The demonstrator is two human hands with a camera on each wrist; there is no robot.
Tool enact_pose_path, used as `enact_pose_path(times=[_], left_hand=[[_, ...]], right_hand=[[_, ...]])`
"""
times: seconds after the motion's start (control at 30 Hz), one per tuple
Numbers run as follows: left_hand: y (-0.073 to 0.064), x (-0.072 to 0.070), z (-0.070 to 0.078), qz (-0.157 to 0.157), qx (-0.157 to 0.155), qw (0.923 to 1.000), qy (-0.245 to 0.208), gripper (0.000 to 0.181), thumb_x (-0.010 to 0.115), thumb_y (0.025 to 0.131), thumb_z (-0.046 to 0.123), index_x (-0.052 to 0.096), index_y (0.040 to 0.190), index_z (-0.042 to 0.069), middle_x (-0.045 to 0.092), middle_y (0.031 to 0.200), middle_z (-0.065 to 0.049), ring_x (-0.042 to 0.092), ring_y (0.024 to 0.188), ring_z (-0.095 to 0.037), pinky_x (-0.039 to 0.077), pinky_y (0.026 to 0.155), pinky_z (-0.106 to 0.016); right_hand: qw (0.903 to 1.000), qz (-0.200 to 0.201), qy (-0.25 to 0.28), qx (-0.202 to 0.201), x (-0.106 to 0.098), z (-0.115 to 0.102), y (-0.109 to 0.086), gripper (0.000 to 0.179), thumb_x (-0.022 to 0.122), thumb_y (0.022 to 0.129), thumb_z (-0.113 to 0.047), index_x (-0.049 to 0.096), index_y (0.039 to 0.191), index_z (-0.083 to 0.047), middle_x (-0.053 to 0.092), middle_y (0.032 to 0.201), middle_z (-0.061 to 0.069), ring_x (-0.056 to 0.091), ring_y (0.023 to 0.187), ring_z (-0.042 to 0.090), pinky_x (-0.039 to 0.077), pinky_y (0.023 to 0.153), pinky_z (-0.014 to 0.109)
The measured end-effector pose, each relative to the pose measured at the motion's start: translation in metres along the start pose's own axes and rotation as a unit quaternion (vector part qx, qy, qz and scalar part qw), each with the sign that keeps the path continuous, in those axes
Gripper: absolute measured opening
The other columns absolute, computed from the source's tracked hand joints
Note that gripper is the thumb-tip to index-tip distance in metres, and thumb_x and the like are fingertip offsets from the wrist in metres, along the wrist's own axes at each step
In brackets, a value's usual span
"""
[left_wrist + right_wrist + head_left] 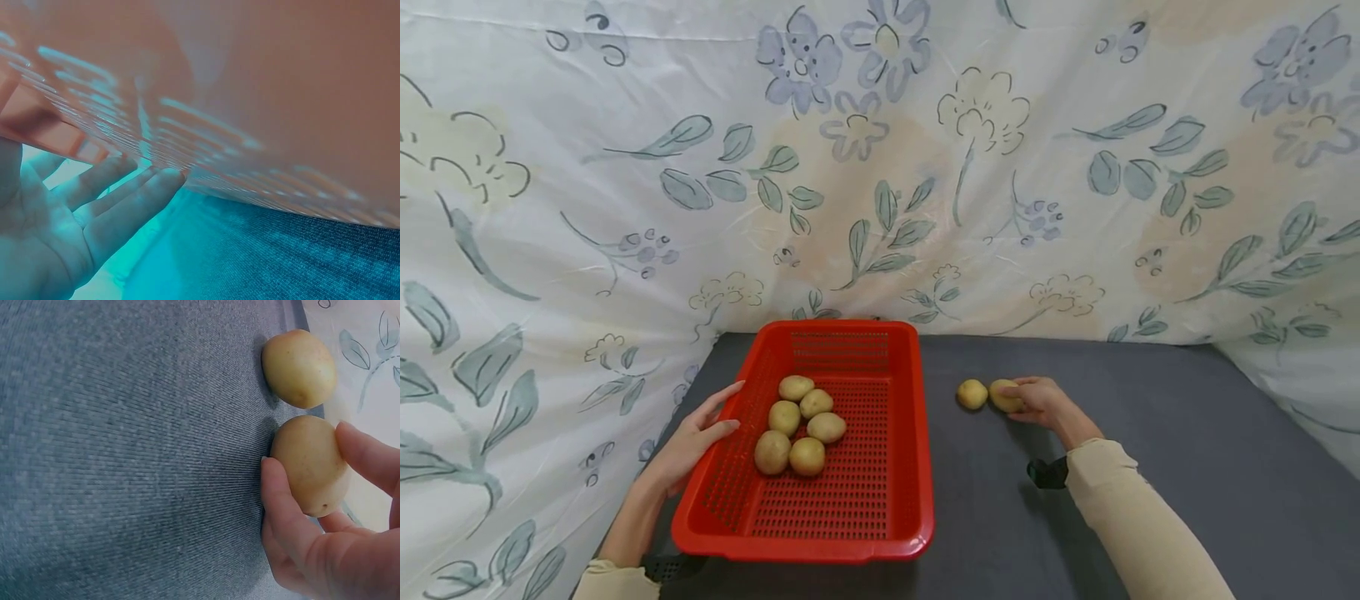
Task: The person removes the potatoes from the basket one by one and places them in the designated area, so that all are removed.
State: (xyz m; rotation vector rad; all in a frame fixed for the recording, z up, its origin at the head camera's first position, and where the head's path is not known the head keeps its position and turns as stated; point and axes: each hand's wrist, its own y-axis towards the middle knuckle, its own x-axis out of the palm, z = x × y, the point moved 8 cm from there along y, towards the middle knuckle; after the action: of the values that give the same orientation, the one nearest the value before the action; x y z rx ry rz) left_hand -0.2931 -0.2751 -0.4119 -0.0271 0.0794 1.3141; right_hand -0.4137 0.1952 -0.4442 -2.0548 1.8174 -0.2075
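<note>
My right hand holds a potato between thumb and fingers, low over the dark grey cloth. Just to the left of it lies a second potato, which the right wrist view shows close beside the held one. A red plastic basket with slotted walls and floor stands left of centre. Inside it several potatoes cluster toward the left side. My left hand touches the basket's left side near the rim. In the left wrist view, its nearly straight fingers lie against the slotted wall.
Dark grey ribbed cloth covers the work surface. A white curtain printed with flowers and leaves hangs along the back and both sides, close to the basket's far end. Dark wrist bands sit below both hands.
</note>
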Motion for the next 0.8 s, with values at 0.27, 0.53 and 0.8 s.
enact_pose_path(times=[0.27, 0.53, 0.8], left_hand=[[0.001, 0.001, 0.002, 0.001, 0.000, 1.0000, 0.000, 0.061, 0.048, 0.100, 0.014, 0.018, 0.153, 0.014, 0.041, 0.130, -0.029, 0.064, 0.096, -0.033, 0.054, 0.073, -0.049], [0.002, 0.000, 0.001, 0.005, -0.008, 0.9999, 0.007, 0.061, 0.049, 0.100, 0.015, 0.017, 0.153, 0.014, 0.041, 0.130, -0.031, 0.064, 0.096, -0.033, 0.054, 0.072, -0.049], [0.002, 0.000, 0.000, 0.007, -0.012, 0.9999, 0.005, 0.061, 0.049, 0.100, 0.014, 0.018, 0.153, 0.014, 0.042, 0.130, -0.028, 0.064, 0.095, -0.033, 0.054, 0.072, -0.048]], right_hand=[[0.9999, -0.005, 0.001, 0.011, -0.004, 0.003, 0.002, 0.061, 0.052, 0.098, -0.009, 0.020, 0.144, 0.013, 0.022, 0.143, 0.033, 0.032, 0.130, 0.044, 0.046, 0.094, 0.041], [0.9996, -0.018, 0.008, 0.023, -0.008, 0.005, -0.002, 0.064, 0.050, 0.099, -0.015, 0.016, 0.145, 0.013, 0.009, 0.149, 0.034, 0.021, 0.135, 0.045, 0.045, 0.096, 0.040], [0.9994, -0.034, 0.004, 0.009, -0.013, 0.008, -0.003, 0.069, 0.044, 0.102, -0.019, 0.002, 0.146, 0.012, 0.006, 0.147, 0.040, 0.021, 0.134, 0.048, 0.040, 0.100, 0.044]])
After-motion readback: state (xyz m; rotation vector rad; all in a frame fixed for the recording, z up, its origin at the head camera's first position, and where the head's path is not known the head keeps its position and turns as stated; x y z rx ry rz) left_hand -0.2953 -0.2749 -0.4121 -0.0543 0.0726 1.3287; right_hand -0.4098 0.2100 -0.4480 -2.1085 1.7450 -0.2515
